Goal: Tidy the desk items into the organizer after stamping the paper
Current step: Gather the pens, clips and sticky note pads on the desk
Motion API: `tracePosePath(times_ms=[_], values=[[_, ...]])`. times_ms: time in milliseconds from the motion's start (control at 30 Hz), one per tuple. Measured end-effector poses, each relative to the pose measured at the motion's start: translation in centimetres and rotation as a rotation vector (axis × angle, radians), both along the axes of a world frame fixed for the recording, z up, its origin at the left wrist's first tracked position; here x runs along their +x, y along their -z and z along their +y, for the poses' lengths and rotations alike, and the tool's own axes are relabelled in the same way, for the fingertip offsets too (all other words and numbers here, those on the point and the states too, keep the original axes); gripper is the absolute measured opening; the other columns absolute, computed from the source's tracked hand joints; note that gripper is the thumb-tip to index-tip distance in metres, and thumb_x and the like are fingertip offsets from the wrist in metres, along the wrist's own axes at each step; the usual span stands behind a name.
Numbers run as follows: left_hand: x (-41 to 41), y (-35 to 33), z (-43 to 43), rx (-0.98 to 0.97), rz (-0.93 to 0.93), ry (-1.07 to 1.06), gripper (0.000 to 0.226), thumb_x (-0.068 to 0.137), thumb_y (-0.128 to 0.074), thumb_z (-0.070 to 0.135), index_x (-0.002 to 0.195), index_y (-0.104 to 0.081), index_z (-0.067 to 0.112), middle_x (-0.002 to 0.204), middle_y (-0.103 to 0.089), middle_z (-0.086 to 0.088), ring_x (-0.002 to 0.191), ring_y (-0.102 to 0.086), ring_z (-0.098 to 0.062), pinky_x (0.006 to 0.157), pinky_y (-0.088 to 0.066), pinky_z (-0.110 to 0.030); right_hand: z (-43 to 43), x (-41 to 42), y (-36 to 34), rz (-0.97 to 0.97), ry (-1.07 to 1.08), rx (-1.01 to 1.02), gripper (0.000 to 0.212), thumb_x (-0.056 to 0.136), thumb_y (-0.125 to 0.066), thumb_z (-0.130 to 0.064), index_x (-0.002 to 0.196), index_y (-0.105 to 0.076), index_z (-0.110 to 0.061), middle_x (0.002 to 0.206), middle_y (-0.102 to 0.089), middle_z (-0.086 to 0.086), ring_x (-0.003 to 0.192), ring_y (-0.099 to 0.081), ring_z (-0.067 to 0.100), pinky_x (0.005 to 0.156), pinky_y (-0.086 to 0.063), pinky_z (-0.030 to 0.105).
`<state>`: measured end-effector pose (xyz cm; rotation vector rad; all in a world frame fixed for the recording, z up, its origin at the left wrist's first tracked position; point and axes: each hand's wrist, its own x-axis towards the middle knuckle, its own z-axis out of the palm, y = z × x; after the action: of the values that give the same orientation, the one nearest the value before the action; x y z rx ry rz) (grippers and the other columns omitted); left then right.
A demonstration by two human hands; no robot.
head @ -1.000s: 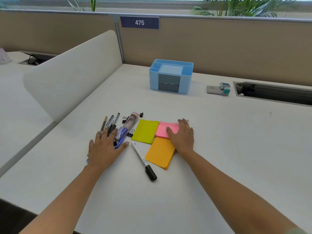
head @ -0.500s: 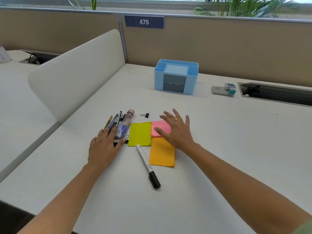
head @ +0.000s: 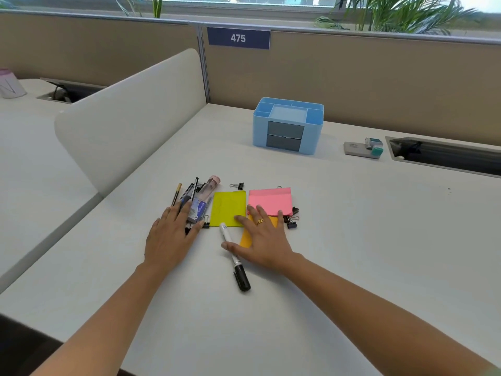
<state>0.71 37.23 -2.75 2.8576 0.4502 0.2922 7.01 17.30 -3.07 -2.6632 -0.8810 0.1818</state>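
Observation:
My left hand [head: 172,236] lies flat, fingers spread, on a bunch of pens [head: 187,195] and a clear tube [head: 205,198]. My right hand [head: 260,244] rests open over the orange sticky pad [head: 245,237], thumb touching a white marker with a black cap [head: 235,257]. A yellow-green pad [head: 228,208] and a pink pad [head: 271,200] lie just beyond the fingers. Black binder clips [head: 291,219] sit right of the pink pad, another binder clip [head: 238,185] behind the yellow one. The blue organizer [head: 288,125] stands at the back of the desk.
A grey and teal stamp [head: 364,149] sits right of the organizer. An open cable tray slot [head: 444,154] runs along the back right. A white curved divider [head: 130,115] borders the desk on the left. A tan partition wall [head: 379,85] closes the back.
My right hand has slid back from the pink pad onto the orange pad and the marker. The pink pad now lies uncovered. My left hand stays on the pens.

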Motion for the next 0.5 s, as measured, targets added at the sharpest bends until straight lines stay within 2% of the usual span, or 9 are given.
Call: tracePosePath(times_ms=[267,333,433,500], values=[[0.1,-0.5,0.3,-0.049,-0.007,-0.012,0.060,0.093,-0.042,0.043,0.145,-0.025,0.019,0.149,-0.032,-0.007,0.135,-0.033,-0.024,0.106,-0.032,-0.039,0.3,2.4,-0.1,0.043,-0.119,0.023,0.098,0.059,-0.014,-0.084,0.142,-0.025,-0.035,0.158,-0.009,-0.002,0.146,-0.001,0.012,0.114,0.011,0.053],[0.2,-0.6,0.6,-0.071,-0.002,-0.008,0.060,0.093,-0.043,0.043,0.145,-0.026,0.019,0.149,-0.032,-0.006,0.135,-0.033,-0.023,0.106,-0.032,-0.040,0.3,2.8,-0.3,0.060,-0.119,0.070,0.089,0.067,-0.019,-0.080,0.143,-0.026,-0.033,0.157,-0.013,-0.003,0.146,-0.005,0.011,0.115,0.009,0.052],[0.4,-0.6,1.0,-0.051,0.028,0.002,0.061,0.092,-0.044,0.044,0.145,-0.025,0.020,0.149,-0.032,-0.006,0.136,-0.031,-0.024,0.107,-0.032,-0.045,0.1,2.8,-0.6,0.005,-0.005,0.224,0.071,0.079,-0.026,-0.064,0.137,-0.039,-0.026,0.153,-0.027,-0.003,0.144,-0.013,0.011,0.117,0.005,0.047],[0.5,-0.5,0.9,-0.016,0.050,-0.010,0.061,0.092,-0.042,0.045,0.145,-0.023,0.021,0.151,-0.029,-0.004,0.139,-0.026,-0.023,0.109,-0.026,-0.050,-0.2,2.9,-0.8,-0.060,0.133,0.278,0.066,0.081,-0.027,-0.060,0.134,-0.043,-0.024,0.152,-0.030,-0.002,0.144,-0.014,0.012,0.116,0.005,0.045]])
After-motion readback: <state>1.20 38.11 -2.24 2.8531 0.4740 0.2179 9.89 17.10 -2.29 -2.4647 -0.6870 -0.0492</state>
